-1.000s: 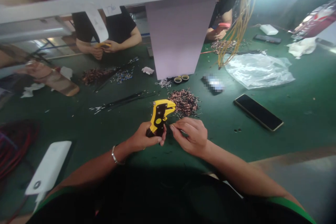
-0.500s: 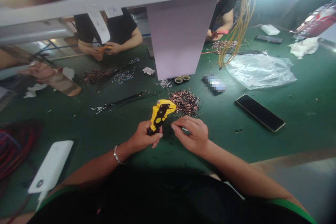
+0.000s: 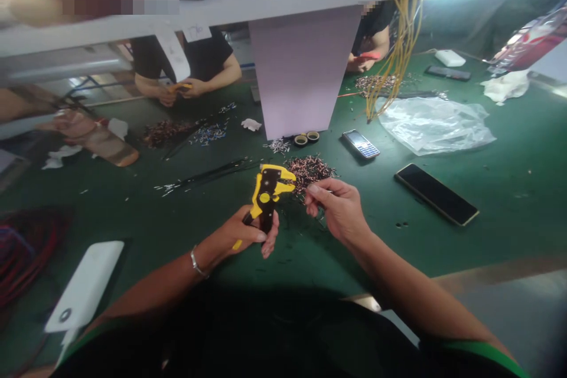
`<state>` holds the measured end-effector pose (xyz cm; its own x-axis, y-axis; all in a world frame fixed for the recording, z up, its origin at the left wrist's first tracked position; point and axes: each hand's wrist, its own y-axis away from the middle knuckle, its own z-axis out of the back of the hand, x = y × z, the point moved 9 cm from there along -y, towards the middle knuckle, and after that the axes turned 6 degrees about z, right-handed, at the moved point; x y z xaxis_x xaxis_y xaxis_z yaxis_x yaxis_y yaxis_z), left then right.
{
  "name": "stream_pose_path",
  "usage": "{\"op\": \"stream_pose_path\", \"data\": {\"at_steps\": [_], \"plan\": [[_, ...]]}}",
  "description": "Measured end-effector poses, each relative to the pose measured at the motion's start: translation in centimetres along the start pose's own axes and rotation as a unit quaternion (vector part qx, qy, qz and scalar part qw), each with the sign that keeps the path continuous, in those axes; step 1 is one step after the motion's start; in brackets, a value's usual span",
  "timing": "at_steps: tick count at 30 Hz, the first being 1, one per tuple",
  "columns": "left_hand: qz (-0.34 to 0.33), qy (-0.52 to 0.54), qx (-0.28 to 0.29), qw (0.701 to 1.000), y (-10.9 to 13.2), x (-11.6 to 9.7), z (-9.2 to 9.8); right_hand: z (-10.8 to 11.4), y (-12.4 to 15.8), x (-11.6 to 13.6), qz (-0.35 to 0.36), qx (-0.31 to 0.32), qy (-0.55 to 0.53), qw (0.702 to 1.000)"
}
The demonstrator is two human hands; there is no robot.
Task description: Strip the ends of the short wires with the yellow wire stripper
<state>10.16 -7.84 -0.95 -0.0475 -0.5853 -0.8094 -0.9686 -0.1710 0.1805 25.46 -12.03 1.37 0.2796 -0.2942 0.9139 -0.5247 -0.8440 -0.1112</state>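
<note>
My left hand [image 3: 241, 230] is wrapped round the handles of a yellow and black wire stripper [image 3: 267, 189], whose head tilts up and its jaws face right. Close to those jaws, my right hand [image 3: 343, 209] is closed in a pinch; whatever thin piece it may hold is too small to make out. Just behind the jaws lies a pile of short copper-and-black wire pieces [image 3: 310, 166]. A bundle of black wires [image 3: 212, 173] with pale tips is spread to the left of the stripper.
Two tape rolls [image 3: 306, 139] sit by the upright panel [image 3: 301, 71]. To the right are a keypad phone [image 3: 361, 144], a smartphone [image 3: 436, 194] and a plastic bag [image 3: 436, 124]. A white power bank [image 3: 84, 286] lies left. Two people work across the table, below hanging yellow wires [image 3: 398, 23].
My right hand has moved up and right, and its fingers have curled in more. The stripper has turned more upright, with the left hand's fingers looser and a yellow handle now showing below.
</note>
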Motion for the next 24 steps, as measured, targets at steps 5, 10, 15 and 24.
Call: {"op": "stream_pose_path", "data": {"at_steps": [5,10,15,24], "plan": [[0.021,0.022,0.040,0.999,0.1,0.5,-0.8,-0.1,-0.1,-0.8,-0.029,0.013,-0.016,0.999],[0.024,0.025,0.051,0.998,0.2,0.7,-1.1,-0.2,0.0,-1.3,-0.043,0.013,-0.023,0.999],[0.023,0.009,0.036,0.999,0.2,0.6,-1.0,-0.2,0.1,-1.4,-0.046,0.009,-0.021,0.999],[0.035,-0.022,-0.030,0.999,0.4,1.0,-0.2,-0.3,0.1,-1.4,-0.055,0.007,-0.018,0.998]]}}
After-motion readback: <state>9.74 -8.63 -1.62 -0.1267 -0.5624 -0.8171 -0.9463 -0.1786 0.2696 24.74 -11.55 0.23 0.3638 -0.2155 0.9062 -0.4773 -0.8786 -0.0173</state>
